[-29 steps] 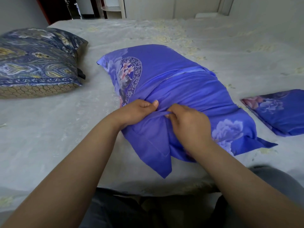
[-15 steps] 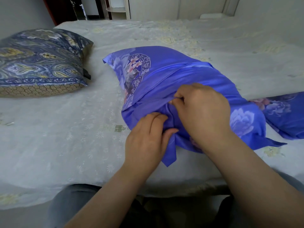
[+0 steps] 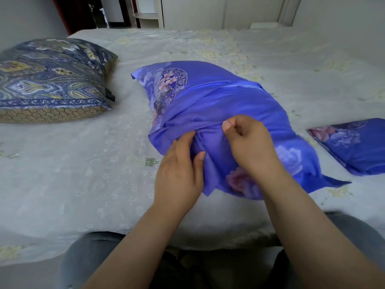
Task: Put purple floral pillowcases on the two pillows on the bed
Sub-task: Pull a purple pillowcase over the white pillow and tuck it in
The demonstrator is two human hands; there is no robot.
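Pale grey bedspread with faint yellow and white flower embroidery [image 3: 68, 155] covers the wide bed, which runs back to white cupboard doors [image 3: 225, 12] and a dark doorway. On its left lies a dark blue paisley pillow with a honeycomb-patterned edge [image 3: 52, 80], cut off by the frame. Mid-bed sits the plump pillow in a smooth, creased purple floral pillowcase [image 3: 218, 101]. A second, flat folded purple floral pillowcase [image 3: 354, 144] is clipped at the right edge. The left hand [image 3: 179, 174] tucks its fingers under a loose fold, fingertips hidden; the right hand [image 3: 248, 140] has a clenched grip pinching the fabric.
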